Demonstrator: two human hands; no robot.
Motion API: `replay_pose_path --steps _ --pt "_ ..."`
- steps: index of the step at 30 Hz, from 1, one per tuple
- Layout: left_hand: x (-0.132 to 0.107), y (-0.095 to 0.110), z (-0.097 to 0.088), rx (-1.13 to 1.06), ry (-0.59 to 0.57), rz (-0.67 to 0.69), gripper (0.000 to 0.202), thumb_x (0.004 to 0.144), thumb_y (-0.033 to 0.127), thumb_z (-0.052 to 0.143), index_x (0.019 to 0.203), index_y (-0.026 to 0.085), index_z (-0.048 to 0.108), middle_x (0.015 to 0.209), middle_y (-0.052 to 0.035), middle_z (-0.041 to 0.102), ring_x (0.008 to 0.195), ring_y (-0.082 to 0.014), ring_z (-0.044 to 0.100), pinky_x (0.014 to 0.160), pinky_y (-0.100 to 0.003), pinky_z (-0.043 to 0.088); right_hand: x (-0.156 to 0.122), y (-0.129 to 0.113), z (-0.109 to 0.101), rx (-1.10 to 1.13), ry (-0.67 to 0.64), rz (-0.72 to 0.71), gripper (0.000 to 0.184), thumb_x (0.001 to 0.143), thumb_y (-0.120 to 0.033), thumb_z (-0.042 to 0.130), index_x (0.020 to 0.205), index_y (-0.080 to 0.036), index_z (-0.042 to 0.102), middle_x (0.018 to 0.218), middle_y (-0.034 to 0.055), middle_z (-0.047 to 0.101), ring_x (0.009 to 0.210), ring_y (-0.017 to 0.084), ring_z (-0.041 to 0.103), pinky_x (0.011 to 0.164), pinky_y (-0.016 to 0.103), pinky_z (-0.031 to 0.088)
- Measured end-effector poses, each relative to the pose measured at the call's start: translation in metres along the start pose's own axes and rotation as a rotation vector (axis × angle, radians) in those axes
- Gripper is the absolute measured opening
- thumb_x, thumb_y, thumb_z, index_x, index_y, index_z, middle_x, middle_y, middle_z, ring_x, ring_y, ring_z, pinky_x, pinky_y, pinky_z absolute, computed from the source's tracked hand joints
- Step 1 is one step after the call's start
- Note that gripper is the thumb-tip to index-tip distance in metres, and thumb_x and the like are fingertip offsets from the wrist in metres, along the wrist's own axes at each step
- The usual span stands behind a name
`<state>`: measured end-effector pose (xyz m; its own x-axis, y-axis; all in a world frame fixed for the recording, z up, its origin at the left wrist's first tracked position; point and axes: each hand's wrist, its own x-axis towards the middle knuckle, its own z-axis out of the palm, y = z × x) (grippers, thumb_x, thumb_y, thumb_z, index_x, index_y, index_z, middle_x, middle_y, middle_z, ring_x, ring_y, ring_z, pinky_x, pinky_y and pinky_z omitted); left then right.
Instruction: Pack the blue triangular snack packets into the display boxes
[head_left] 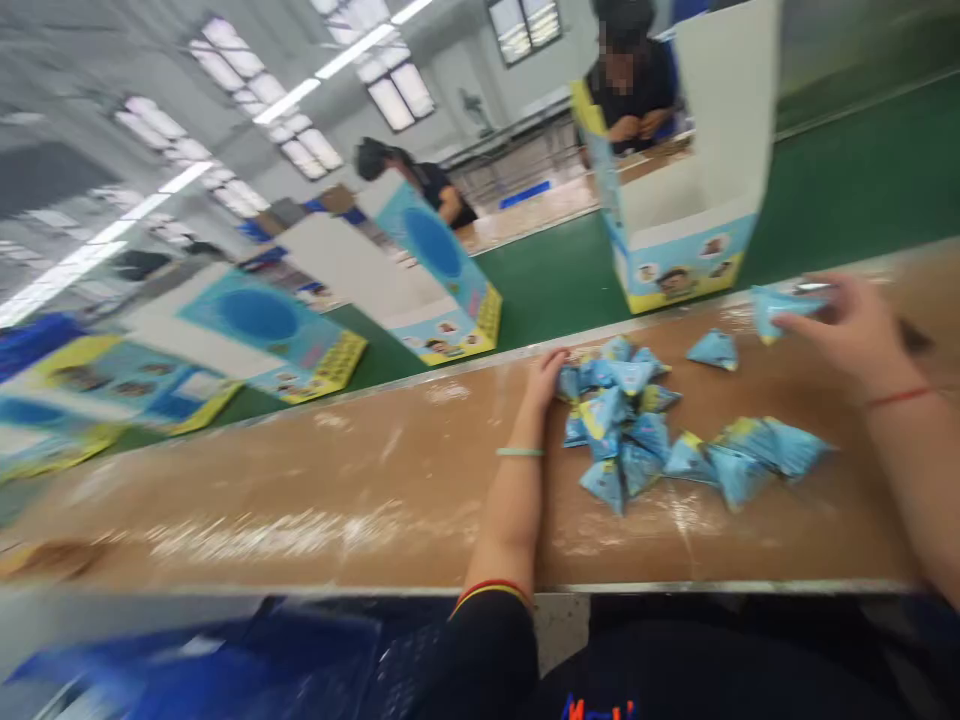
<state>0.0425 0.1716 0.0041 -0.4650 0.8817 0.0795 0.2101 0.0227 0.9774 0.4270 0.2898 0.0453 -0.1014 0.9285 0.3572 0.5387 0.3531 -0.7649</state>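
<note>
Sleeve (pixel 495 645) foremost, left hand (pixel 546 378) (grip unclear) is flanking pyramid packets (pixel 646 432); right hand (pixel 855 322), at their two o'clock, is pinching one packet (pixel 772 310), ideally lightly.

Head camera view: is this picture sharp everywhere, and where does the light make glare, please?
Head view: blur softens much of the picture, including the right hand and its pale blue pyramid-shaped packet; head view: white glare streaks the glossy brown tabletop; head view: the long white ceiling lights look overbright, and the blue-and-yellow printed cardboard box at far left looks smeared.
</note>
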Motion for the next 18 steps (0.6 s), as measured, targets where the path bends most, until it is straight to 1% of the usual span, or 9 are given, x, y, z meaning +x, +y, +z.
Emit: replay_pose_path --steps 1,3,6,8,10,12,14,16,18 --pt "0.005 -0.006 -0.002 -0.015 -0.013 0.002 0.026 0.076 0.039 0.067 0.089 0.018 0.073 0.101 -0.0081 0.075 0.111 -0.0288 0.065 0.109 -0.046 0.045 -0.002 0.005 -0.011 0.003 -0.008 0.039 0.06 0.087 -0.038 0.074 0.136 -0.008 0.055 0.114 0.019 0.07 0.091 0.02 0.068 0.083 0.036 0.054" --pt "0.014 -0.018 -0.005 -0.034 -0.043 0.008 0.033 0.074 0.046 0.068 0.09 0.018 0.072 0.099 -0.0083 0.075 0.109 -0.0298 0.066 0.104 -0.046 0.048 -0.001 0.012 -0.015 -0.022 -0.023 0.069 0.063 0.08 -0.033 0.076 0.134 -0.007 0.058 0.116 0.0207 0.071 0.098 0.025 0.068 0.089 0.039 0.052" --pt "0.016 -0.026 -0.01 -0.041 -0.056 0.029 0.04 0.074 0.053 0.068 0.095 0.018 0.072 0.099 -0.0083 0.075 0.103 -0.0292 0.068 0.1 -0.045 0.05 0.003 0.019 -0.001 -0.236 -0.122 0.009 0.053 0.076 -0.03 0.07 0.125 -0.012 0.066 0.119 0.0161 0.071 0.109 0.032 0.066 0.099 0.045 0.051" --pt "0.014 -0.027 -0.011 -0.026 -0.052 0.04 0.044 0.075 0.056 0.066 0.098 0.019 0.072 0.1 -0.0083 0.075 0.102 -0.0292 0.068 0.098 -0.044 0.051 0.003 0.022 0.008 -0.359 -0.215 -0.064 0.052 0.076 -0.028 0.063 0.126 -0.012 0.067 0.122 0.0166 0.07 0.115 0.036 0.063 0.103 0.051 0.048" --pt "0.013 -0.027 -0.012 -0.006 -0.049 0.044 0.047 0.075 0.058 0.066 0.099 0.019 0.072 0.101 -0.0087 0.076 0.102 -0.0295 0.068 0.097 -0.044 0.051 -0.001 0.021 0.015 -0.412 -0.202 -0.179 0.056 0.078 -0.025 0.056 0.132 -0.01 0.063 0.132 0.0186 0.066 0.126 0.038 0.056 0.111 0.055 0.041" --pt "0.014 -0.027 -0.011 0.004 -0.047 0.04 0.049 0.074 0.06 0.066 0.1 0.018 0.072 0.103 -0.0094 0.075 0.103 -0.0295 0.068 0.097 -0.044 0.052 -0.006 0.015 0.022 -0.409 -0.145 -0.301 0.058 0.083 -0.024 0.051 0.139 -0.009 0.058 0.141 0.0186 0.06 0.138 0.036 0.047 0.12 0.057 0.03" --pt "0.015 -0.027 -0.01 0.007 -0.041 0.034 0.051 0.072 0.06 0.066 0.099 0.017 0.072 0.104 -0.0104 0.075 0.102 -0.0293 0.068 0.097 -0.044 0.052 -0.012 0.006 0.031 -0.405 -0.173 -0.386 0.059 0.086 -0.028 0.052 0.143 -0.011 0.054 0.145 0.0177 0.057 0.144 0.036 0.04 0.124 0.062 0.017" --pt "0.015 -0.027 -0.01 0.012 -0.033 0.033 0.052 0.071 0.06 0.066 0.099 0.017 0.072 0.104 -0.0107 0.075 0.101 -0.029 0.068 0.097 -0.044 0.052 -0.015 -0.001 0.038 -0.4 -0.256 -0.405 0.06 0.085 -0.031 0.059 0.143 -0.013 0.054 0.142 0.0182 0.059 0.143 0.037 0.042 0.124 0.068 0.008" --pt "0.015 -0.026 -0.01 0.018 -0.031 0.037 0.052 0.072 0.061 0.066 0.099 0.017 0.072 0.105 -0.0104 0.075 0.102 -0.0287 0.068 0.098 -0.044 0.051 -0.016 -0.005 0.041 -0.309 -0.303 -0.36 0.061 0.082 -0.031 0.065 0.14 -0.015 0.056 0.134 0.018 0.065 0.135 0.037 0.051 0.122 0.07 0.011"
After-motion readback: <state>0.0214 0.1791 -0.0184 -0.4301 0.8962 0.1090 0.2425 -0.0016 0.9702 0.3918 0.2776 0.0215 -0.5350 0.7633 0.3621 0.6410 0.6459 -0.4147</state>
